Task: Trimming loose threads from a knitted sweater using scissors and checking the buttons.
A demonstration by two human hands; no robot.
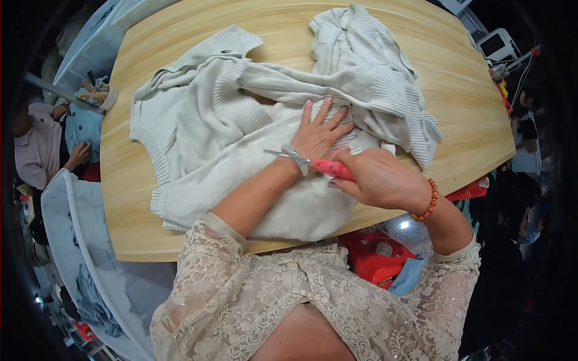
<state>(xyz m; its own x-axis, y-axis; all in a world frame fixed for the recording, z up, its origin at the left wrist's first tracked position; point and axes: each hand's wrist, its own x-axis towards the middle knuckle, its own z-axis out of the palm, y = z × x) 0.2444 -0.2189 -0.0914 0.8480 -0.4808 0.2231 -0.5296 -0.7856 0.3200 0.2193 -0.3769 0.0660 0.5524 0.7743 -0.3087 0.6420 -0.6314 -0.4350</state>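
Note:
Off-white knitted garments (198, 120) with ribbed edges lie spread and overlapping on a wooden table (475, 114); I cannot tell how many pieces there are. A small dark button or hole shows near the upper left part. My left hand (319, 133) lies flat on the knit with its fingers spread, pressing a ribbed part. Closed around the red handles of a pair of scissors (330, 168) is my right hand (385, 178), just below and right of the left. The metal blades point left, above my left wrist, which wears a pale bangle.
At the left, a person in a pale top handles blue cloth (83, 129). A white curved bin (84, 222) holds more cloth. Below the table's front edge sits a red object (374, 257) with a blue cloth piece. A white device (497, 45) stands at the far right.

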